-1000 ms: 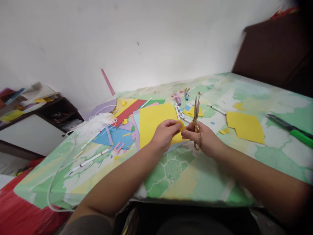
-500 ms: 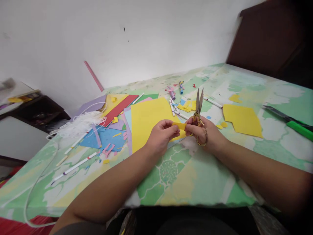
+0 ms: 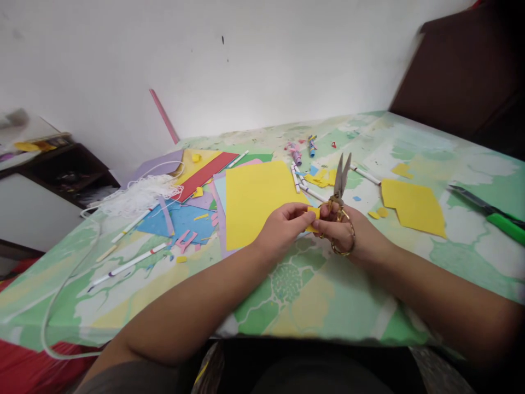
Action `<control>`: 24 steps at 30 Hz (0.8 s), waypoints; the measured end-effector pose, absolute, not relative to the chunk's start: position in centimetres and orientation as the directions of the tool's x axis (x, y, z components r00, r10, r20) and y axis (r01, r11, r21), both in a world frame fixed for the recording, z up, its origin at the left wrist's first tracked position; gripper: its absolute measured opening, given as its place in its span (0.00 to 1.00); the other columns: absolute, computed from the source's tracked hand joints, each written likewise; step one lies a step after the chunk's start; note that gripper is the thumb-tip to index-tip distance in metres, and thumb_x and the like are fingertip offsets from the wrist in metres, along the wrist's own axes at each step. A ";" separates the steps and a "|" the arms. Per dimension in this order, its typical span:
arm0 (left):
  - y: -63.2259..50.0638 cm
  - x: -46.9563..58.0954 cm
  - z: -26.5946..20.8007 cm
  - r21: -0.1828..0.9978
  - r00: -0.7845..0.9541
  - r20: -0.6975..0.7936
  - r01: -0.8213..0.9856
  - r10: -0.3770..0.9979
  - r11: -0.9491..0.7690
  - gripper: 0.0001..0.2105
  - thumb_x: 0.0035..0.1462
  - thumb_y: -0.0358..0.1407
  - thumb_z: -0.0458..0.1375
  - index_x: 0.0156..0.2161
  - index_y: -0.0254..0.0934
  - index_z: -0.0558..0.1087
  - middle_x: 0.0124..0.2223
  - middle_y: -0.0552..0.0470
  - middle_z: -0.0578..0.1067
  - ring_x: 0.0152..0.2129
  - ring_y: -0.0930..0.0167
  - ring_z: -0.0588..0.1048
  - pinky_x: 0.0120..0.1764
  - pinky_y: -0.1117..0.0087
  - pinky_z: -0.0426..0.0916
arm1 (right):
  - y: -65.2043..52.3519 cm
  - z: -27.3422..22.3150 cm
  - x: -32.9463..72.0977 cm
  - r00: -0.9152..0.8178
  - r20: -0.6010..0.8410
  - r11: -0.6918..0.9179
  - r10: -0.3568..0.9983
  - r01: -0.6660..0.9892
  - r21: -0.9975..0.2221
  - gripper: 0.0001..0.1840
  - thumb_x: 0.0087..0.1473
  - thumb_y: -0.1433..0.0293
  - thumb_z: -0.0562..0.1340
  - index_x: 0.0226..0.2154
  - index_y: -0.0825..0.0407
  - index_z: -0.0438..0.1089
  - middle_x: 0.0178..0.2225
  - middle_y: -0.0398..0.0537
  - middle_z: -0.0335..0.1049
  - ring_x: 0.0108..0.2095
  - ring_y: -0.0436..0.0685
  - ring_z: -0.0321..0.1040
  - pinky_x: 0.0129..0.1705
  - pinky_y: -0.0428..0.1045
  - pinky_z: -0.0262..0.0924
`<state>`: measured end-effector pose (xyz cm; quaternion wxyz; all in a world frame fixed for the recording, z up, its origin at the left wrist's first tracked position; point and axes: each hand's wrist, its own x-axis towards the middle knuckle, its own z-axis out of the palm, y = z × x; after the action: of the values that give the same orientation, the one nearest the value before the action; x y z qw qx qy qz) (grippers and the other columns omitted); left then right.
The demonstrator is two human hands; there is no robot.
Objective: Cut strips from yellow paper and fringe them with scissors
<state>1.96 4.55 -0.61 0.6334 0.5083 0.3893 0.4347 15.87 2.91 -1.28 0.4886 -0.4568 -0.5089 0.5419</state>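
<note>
A small piece of yellow paper (image 3: 313, 214) is pinched between the fingertips of my left hand (image 3: 287, 224) and my right hand (image 3: 348, 227). My right hand also holds a pair of scissors (image 3: 339, 186) with gold-coloured handles; the slightly parted blades point up and away from me. Beneath and beyond my left hand lies a large yellow sheet (image 3: 258, 202) on top of other coloured sheets. Further right of my right hand rests a cut yellow sheet (image 3: 414, 205) with a notch in its side.
White string (image 3: 139, 194) is heaped at the left beside a blue sheet (image 3: 191, 216) with scraps. White markers (image 3: 365, 174) lie about the patterned tablecloth (image 3: 328, 306). A green-handled cutting tool (image 3: 504, 223) is at the far right. A wall stands behind the table.
The yellow piece was stretched flat between my hands as a strip; now it looks shorter, bent or folded, and my hands are closer together. The view has shifted slightly.
</note>
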 end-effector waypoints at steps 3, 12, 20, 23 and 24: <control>4.2 2.1 -0.6 0.977 0.311 -0.068 -0.171 0.948 0.126 0.13 0.43 0.38 0.62 0.36 0.35 0.71 0.32 0.53 0.72 0.29 0.74 0.70 0.38 0.68 0.65 | 2.9 -1.3 15.8 0.007 0.020 0.020 1.000 -0.102 -0.995 0.17 0.36 0.68 0.67 0.25 0.50 0.56 0.19 0.34 0.56 0.20 0.45 0.54 0.23 0.44 0.48; 4.4 1.9 0.1 0.983 0.220 -0.110 -0.118 0.969 0.139 0.04 0.46 0.30 0.56 0.29 0.34 0.65 0.25 0.54 0.71 0.21 0.76 0.71 0.25 0.74 0.67 | 2.8 -0.5 17.2 -0.015 0.024 0.028 1.000 0.290 -0.956 0.14 0.45 0.57 0.59 0.25 0.50 0.59 0.21 0.40 0.61 0.24 0.50 0.59 0.26 0.47 0.53; 4.6 1.8 0.2 0.964 0.244 -0.137 -0.189 0.960 0.185 0.05 0.47 0.27 0.54 0.32 0.33 0.68 0.22 0.55 0.70 0.18 0.77 0.70 0.20 0.77 0.65 | 2.7 -0.5 17.9 -0.081 0.186 0.158 0.979 0.879 -0.450 0.20 0.44 0.53 0.57 0.19 0.49 0.52 0.17 0.38 0.54 0.19 0.48 0.50 0.20 0.45 0.44; 4.6 1.8 0.2 0.936 0.226 -0.158 -0.277 0.961 0.219 0.06 0.48 0.27 0.54 0.34 0.33 0.67 0.23 0.54 0.71 0.19 0.76 0.72 0.25 0.74 0.68 | 2.5 -0.7 17.4 -0.100 0.170 0.165 0.980 0.889 -0.427 0.20 0.45 0.51 0.55 0.19 0.49 0.51 0.17 0.39 0.55 0.19 0.49 0.51 0.20 0.45 0.45; 4.6 1.8 0.2 0.927 0.222 -0.155 -0.303 0.963 0.219 0.05 0.48 0.27 0.54 0.33 0.33 0.67 0.24 0.53 0.72 0.20 0.76 0.72 0.26 0.73 0.69 | 2.5 -0.8 17.3 -0.109 0.167 0.171 0.980 0.888 -0.426 0.20 0.45 0.51 0.55 0.20 0.49 0.51 0.17 0.39 0.55 0.19 0.49 0.51 0.20 0.44 0.45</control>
<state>1.79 4.60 0.15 0.6674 0.4069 0.4050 0.4742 17.29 2.46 -0.81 0.2081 -0.6344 -0.7363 0.1100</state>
